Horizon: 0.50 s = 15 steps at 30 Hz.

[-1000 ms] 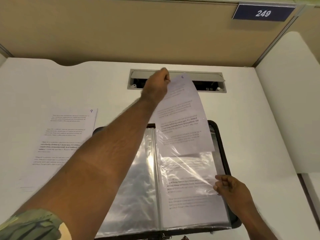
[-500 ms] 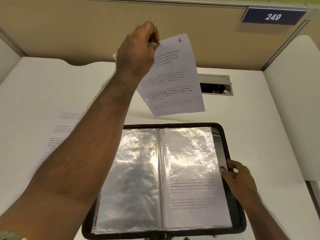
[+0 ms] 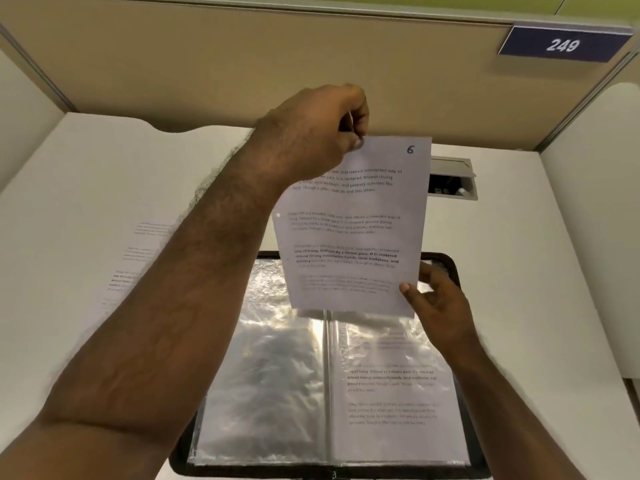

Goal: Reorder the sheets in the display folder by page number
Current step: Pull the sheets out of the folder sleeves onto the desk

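Note:
A printed sheet marked 6 hangs in the air above the open display folder. My left hand pinches the sheet's top edge. My right hand pinches its lower right corner, thumb on the front. The black-rimmed folder lies flat on the desk with clear plastic sleeves. Its left sleeve looks empty and its right sleeve holds another printed sheet. Another loose sheet lies on the desk to the left, mostly hidden by my left forearm.
The white desk is closed in by a beige partition at the back and white side panels. A cable port is set in the desk behind the held sheet. A sign reading 249 hangs at the top right.
My left hand has drawn sheet 6 out of the right sleeve and lifted it. My right hand left the folder's right edge and took the sheet's lower right corner.

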{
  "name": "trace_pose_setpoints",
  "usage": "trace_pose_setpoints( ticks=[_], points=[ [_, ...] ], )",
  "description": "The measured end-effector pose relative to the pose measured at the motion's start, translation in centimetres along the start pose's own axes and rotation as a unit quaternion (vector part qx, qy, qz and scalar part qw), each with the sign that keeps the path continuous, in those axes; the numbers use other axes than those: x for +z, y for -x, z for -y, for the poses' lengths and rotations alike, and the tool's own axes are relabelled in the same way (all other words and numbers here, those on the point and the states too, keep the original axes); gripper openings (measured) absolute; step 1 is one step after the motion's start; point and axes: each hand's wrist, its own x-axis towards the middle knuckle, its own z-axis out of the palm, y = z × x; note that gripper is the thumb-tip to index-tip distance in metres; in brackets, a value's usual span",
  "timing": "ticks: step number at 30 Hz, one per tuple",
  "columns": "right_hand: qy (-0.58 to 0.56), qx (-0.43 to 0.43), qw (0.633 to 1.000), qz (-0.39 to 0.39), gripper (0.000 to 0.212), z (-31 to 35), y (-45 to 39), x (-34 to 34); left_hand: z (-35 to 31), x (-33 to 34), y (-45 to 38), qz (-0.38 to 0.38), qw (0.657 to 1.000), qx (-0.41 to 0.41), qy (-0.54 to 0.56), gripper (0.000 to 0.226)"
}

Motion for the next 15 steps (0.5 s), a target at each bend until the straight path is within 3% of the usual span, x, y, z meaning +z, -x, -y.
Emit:
trace_pose_setpoints(
  ticks=[4,7,9,12,15],
  points=[
    [-0.078,0.075,0.994,0.027,0.026,-1.6,1.0,1.7,3.2,2.6,1.6,-0.093,0.992,-0.013,0.089,0.027],
    [-0.098,0.117,0.988,0.02,0.029,-3.0,1.9,2.5,7.5,6.1,4.2,-0.151,0.975,-0.098,0.131,0.045],
    [-0.117,0.137,0.983,0.024,0.028,-3.7,2.7,2.8,10.7,8.9,7.0,-0.095,0.958,-0.233,0.136,0.062],
    [-0.135,0.172,0.975,0.023,0.03,-4.7,3.7,3.5,13.5,12.2,12.1,0.034,0.901,-0.404,0.154,0.083],
    [-0.153,0.195,0.968,0.024,0.029,-4.9,4.4,4.3,14.0,14.5,16.5,0.109,0.824,-0.474,0.288,0.057]
  ],
)
